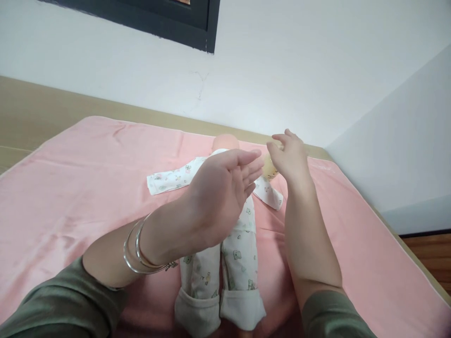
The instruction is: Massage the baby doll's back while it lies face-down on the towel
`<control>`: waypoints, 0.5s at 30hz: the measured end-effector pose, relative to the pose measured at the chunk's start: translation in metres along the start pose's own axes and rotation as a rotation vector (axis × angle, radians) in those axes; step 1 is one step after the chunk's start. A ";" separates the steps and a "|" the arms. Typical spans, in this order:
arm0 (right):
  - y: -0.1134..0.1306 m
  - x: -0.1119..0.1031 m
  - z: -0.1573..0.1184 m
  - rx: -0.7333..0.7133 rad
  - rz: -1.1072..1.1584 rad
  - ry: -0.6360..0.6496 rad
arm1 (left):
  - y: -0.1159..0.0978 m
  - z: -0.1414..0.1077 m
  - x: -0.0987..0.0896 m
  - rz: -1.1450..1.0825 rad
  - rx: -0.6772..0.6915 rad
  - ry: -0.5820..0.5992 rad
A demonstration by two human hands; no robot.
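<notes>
The left hand (225,192) is released and empty, its palm turned toward the right of the frame and its fingers stretched out, slightly cupped, near the centre. It hangs in front of the doll (239,218), hiding much of its torso; whether it touches the clothes cannot be told. Two bangles (138,244) circle its wrist.

The right hand (291,159), right of centre, is also loose, its thumb and fingers spread and partly bent. The bottle (270,167) shows just beside it, between the two hands; contact with it is unclear. The bottle is yellowish with dark marks; whether the colour is its contents or its wall cannot be told.

The doll lies on the pink mat (116,188), head at upper centre, sleeves spread, folded trouser cuffs at bottom centre.
</notes>
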State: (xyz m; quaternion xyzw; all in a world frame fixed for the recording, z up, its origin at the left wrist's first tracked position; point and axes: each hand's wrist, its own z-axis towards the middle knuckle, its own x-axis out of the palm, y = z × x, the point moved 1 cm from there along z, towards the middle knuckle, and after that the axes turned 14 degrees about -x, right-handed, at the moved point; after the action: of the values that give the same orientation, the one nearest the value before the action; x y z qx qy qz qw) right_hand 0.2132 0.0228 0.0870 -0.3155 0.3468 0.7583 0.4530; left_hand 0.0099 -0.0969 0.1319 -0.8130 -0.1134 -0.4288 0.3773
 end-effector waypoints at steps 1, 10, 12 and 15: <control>0.014 -0.009 -0.006 -0.007 -0.014 -0.032 | 0.001 -0.001 0.000 -0.008 -0.004 -0.018; 0.146 -0.051 -0.078 -0.440 0.247 0.124 | 0.004 -0.024 0.016 0.097 0.147 0.003; 0.155 -0.045 -0.090 -0.504 0.310 0.164 | 0.001 -0.025 0.014 0.212 0.302 -0.074; 0.163 -0.038 -0.111 -0.511 0.373 0.107 | -0.002 -0.021 0.008 0.253 0.407 -0.067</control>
State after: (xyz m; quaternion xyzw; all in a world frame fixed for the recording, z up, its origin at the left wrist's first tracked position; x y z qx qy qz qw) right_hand 0.0983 -0.1421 0.0946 -0.3896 0.2201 0.8731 0.1934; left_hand 0.0008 -0.1114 0.1464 -0.7418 -0.1072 -0.3190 0.5800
